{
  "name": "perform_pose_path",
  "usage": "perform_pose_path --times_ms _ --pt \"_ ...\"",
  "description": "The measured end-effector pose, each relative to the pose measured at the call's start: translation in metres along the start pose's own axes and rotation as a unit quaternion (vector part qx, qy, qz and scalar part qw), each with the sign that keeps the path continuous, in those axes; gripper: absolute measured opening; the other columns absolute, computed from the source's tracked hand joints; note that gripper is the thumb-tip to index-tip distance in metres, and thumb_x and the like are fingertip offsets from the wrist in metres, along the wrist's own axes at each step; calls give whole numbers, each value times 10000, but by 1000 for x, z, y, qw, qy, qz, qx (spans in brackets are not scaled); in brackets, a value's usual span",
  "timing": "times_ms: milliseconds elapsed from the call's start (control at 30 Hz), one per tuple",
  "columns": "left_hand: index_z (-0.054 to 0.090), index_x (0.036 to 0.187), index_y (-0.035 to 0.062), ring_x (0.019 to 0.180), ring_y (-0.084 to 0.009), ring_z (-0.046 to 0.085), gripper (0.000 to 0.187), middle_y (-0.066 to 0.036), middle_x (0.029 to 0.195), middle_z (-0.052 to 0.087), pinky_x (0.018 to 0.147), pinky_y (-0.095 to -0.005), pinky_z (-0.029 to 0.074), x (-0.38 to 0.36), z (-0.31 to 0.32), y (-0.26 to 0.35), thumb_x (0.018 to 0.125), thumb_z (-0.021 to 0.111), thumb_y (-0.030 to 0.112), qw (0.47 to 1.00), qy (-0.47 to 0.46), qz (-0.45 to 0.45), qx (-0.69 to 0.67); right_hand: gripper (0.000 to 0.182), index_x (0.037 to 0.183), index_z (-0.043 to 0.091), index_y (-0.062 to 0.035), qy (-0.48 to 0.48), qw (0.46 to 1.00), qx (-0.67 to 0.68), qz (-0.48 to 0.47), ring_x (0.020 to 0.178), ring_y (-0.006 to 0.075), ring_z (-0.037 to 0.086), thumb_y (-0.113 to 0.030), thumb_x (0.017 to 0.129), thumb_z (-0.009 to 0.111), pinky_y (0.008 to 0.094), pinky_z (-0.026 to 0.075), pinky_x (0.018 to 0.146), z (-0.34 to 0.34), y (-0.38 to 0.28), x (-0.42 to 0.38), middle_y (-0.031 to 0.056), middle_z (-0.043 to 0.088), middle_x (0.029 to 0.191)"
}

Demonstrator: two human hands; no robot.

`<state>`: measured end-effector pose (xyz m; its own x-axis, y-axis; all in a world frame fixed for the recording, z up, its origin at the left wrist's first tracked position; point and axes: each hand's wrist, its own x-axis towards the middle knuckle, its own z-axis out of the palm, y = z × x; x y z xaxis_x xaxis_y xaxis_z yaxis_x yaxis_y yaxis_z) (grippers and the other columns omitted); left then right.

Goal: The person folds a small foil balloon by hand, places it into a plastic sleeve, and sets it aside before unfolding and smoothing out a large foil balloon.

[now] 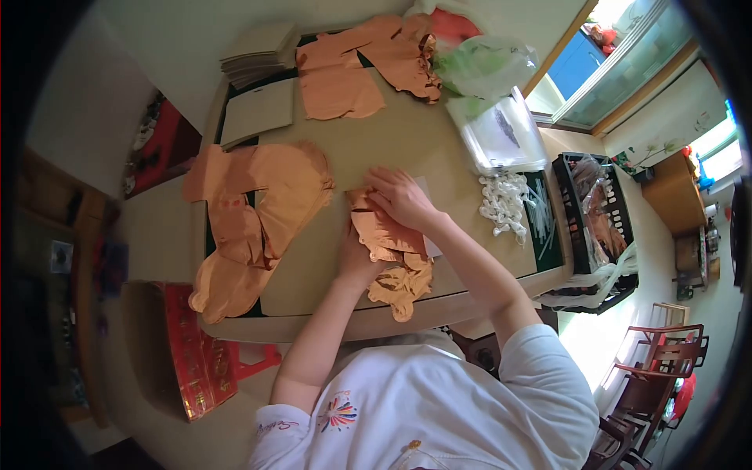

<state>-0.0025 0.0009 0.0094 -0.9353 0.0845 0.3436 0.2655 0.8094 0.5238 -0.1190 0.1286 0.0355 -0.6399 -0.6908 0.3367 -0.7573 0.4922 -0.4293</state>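
Note:
A copper-coloured, deflated foil balloon [384,233], partly folded, lies at the middle of the near side of the table. Its crumpled lower end [403,288] hangs towards the table's edge. My right hand [401,197] reaches across its top edge, the fingers close together and gripping the foil there. At its lower left, my left hand [360,257] holds it from the side, most of the fingers hidden behind the foil. A white sheet [427,205] shows partly beneath, to the right.
More flat copper foil balloons lie at the left [294,184] and far side [341,86]. Grey-beige boards [257,113] are stacked at the back left. On the right are a clear plastic pack [497,133], white ribbon [504,200], thin straws [540,210] and a black crate [576,227].

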Motion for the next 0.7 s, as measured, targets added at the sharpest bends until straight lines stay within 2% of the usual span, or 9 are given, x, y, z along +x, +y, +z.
perform_pose_path --times_ms 33,100,200,300,400,500,600,700 --pt "540 1257 126 1250 -339 426 552 -116 1296 528 1080 -492 278 2 -4 2 782 680 370 1000 -1 -3 6 355 1263 561 -82 -24 998 -49 -22 1257 321 462 -207 932 524 464 343 1070 9 0 -1 130 526 1333" --pt "541 1256 122 1237 -334 445 553 -119 1295 529 1077 -501 275 4 -9 10 780 684 365 1000 -3 -9 11 365 1271 554 -90 -16 997 -59 -40 1283 303 440 -236 939 511 474 324 1081 11 4 -17 117 520 1344" --pt "539 1244 71 1211 -380 444 636 -154 1264 539 1026 -489 342 1 -6 2 706 750 336 997 14 28 -73 375 1289 540 -104 -22 995 -69 -62 1302 288 424 -246 944 502 477 316 1085 2 8 -32 107 513 1354" --pt "581 1172 49 1169 -369 487 470 -171 1222 561 968 -455 406 -9 1 -11 752 709 218 994 14 -41 -100 393 1312 530 -109 -33 996 -43 -65 1324 294 401 -224 937 509 476 290 1105 -4 8 -36 108 498 1373" --pt "607 1104 33 1129 -354 521 315 -189 1200 567 924 -432 442 -12 -4 -27 797 633 96 986 98 -83 -111 411 1319 528 -106 -33 996 -38 -70 1325 297 404 -218 923 530 474 287 1110 -3 10 -38 107 498 1377" --pt "600 1089 14 1100 -353 541 266 -194 1171 580 939 -416 440 6 -40 -10 826 561 20 928 31 -330 -169 420 1325 523 -108 -36 996 -37 -70 1324 297 404 -224 922 533 470 285 1112 -4 10 -39 106 495 1380" --pt "556 1191 -6 1205 -340 489 335 -191 1257 544 1016 -427 387 28 -24 -10 875 548 104 987 81 -131 -38 420 1329 520 -109 -40 996 -38 -63 1322 299 403 -224 925 532 467 285 1113 -4 8 -39 106 491 1384" --pt "445 1331 -26 1340 -320 365 488 -189 1400 436 1109 -456 275 32 9 -6 921 520 228 991 20 -49 121 420 1325 517 -104 -37 996 -54 -67 1321 299 400 -227 923 536 467 289 1110 -3 8 -37 110 492 1376"
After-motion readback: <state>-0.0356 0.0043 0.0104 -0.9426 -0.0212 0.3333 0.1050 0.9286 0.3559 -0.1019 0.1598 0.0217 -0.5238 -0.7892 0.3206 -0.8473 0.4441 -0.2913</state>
